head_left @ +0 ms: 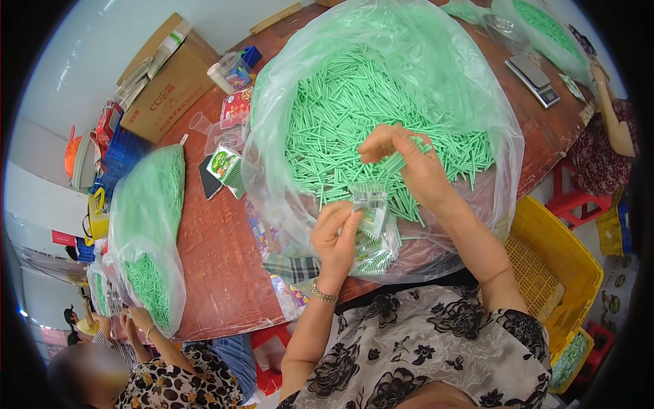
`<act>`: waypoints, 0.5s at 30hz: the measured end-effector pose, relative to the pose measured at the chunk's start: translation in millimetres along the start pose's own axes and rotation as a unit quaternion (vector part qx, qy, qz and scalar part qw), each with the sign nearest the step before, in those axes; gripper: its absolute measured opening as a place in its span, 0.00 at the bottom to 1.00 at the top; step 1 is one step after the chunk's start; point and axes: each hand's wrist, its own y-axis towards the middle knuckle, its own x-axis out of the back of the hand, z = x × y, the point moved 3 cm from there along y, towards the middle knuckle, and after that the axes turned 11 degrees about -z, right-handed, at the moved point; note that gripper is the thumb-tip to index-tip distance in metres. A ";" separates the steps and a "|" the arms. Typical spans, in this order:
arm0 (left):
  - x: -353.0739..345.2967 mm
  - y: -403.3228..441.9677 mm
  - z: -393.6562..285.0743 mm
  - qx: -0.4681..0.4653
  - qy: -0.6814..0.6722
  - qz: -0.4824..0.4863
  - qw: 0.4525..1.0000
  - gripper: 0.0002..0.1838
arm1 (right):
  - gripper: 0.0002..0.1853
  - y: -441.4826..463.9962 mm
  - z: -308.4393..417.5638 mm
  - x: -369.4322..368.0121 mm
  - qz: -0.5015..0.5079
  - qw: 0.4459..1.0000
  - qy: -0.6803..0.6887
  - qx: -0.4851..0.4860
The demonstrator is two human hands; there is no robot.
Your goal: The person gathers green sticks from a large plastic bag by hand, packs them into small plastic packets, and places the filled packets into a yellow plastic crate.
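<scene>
My left hand (335, 235) pinches the edge of a small clear packet (371, 208) with green-striped edges. Just above it, my right hand (422, 174) curls around several short green sticks (394, 163). Both hands are over the near edge of a large clear plastic bag (501, 95), spread wide on the table and filled with a heap of loose green sticks (340, 102). More striped packets (378, 255) lie below my left hand, close to the table's front edge. My right palm is partly hidden, so I cannot tell how many sticks it holds.
On the red-brown table (218, 266) are a second bag of green sticks (146, 198), a phone (210, 178), a printed pack (225, 167), a cardboard box (167, 88) and a scale (531, 78). A yellow crate (579, 273) stands right. Co-workers sit on both sides.
</scene>
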 end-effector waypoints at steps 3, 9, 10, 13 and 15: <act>-2.9 -2.9 -2.8 -0.055 0.042 0.007 0.998 0.08 | 0.27 2.1 6.9 -6.5 0.013 1.000 -0.014 0.019; -4.4 -4.1 -2.9 -0.092 0.061 0.011 0.994 0.10 | 0.31 -15.3 3.1 -17.8 0.028 0.998 -0.052 -0.016; -4.7 -4.6 -2.9 -0.095 0.068 0.010 0.993 0.10 | 0.31 -17.5 3.5 -18.1 0.027 0.998 -0.052 -0.018; -5.8 -5.3 -2.9 -0.104 0.064 0.002 0.993 0.10 | 0.31 -21.7 3.0 -16.6 0.023 0.997 -0.067 -0.031; -5.3 -5.9 -2.3 -0.105 0.072 0.002 0.992 0.10 | 0.31 -22.1 -2.5 -12.9 0.013 0.997 -0.014 -0.072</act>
